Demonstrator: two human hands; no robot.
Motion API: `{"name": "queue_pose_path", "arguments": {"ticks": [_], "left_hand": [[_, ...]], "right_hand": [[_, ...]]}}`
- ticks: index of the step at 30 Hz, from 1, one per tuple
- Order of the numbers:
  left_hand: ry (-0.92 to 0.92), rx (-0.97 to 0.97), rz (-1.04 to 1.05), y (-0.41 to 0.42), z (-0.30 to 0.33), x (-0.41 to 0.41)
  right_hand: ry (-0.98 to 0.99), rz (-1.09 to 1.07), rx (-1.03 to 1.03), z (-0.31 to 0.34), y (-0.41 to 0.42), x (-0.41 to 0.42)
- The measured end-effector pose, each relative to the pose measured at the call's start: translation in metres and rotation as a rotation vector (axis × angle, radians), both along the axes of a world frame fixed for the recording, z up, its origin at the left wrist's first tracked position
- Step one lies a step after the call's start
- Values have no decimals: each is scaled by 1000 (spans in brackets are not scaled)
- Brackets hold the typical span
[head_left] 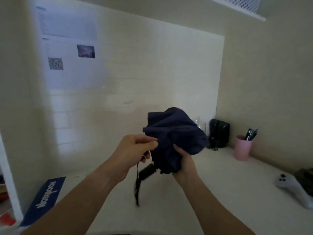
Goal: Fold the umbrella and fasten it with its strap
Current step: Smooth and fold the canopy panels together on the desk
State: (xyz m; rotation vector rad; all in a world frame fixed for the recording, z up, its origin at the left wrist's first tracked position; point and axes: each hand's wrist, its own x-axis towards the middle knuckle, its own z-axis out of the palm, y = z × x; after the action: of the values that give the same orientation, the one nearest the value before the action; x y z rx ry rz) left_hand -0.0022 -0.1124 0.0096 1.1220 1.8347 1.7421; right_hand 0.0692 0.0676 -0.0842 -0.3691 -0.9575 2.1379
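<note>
Umbrella (174, 134) of dark navy cloth is held up in the middle of the frame, above a pale desk (211, 192) — it does not touch the desk. Its cloth is loose and crumpled, puffed out toward the upper right, not yet rolled tight. The right hand (183, 160) is closed around the lower part of the cloth bundle, gripping it from the right side. The left hand (135, 148) is closed too, with the fingers pinching the edge of the cloth on the left; something thin and white shows under these fingers, but I cannot tell what it is. The black handle (147, 172) sticks out below the bundle toward the lower left, and a black wrist strap (137, 189) hangs down from it, blurred.

At the right edge of the frame stand a pink cup (242, 148) with pens and a black speaker (219, 131) — both well apart from the hands. A white game controller (294, 189) lies at the lower right, and a blue notebook (45, 199) lies at the lower left.
</note>
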Motion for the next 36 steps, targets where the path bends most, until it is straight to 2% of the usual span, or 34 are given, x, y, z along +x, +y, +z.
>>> {"name": "queue_pose_path", "arguments": {"ticks": [4,6,9,15,20,23,25,28,30,33,36], "left_hand": [[296,-52,33,21,-16,28],[366,-105,34,30,-36,39],[440,-184,47,39,-60,47],[584,-213,72,37,-83,61],[692,-207,71,11,-128,102],[773,-235,34,-3,-160,128],[777,-298,-28,-11,-174,141],[567,-347,-71,-27,-178,155],[299,-400,5,-35,-174,158],[-267,-466,99,-34,-171,153],[-568,-375,78,-33,-173,153]], "right_hand": [[17,-51,-87,-8,-3,4],[-61,-76,-142,-20,-6,8],[-287,-92,-185,-37,-7,18],[-549,-106,-18,-27,-4,64],[-596,-55,94,-27,-44,150],[-607,4,138,-38,-69,172],[-624,-34,211,-52,-79,178],[-648,-98,258,-68,-91,193],[-624,-87,204,-76,-99,204],[-594,-66,163,-84,-112,215],[-619,-24,165,-90,-121,220]]}}
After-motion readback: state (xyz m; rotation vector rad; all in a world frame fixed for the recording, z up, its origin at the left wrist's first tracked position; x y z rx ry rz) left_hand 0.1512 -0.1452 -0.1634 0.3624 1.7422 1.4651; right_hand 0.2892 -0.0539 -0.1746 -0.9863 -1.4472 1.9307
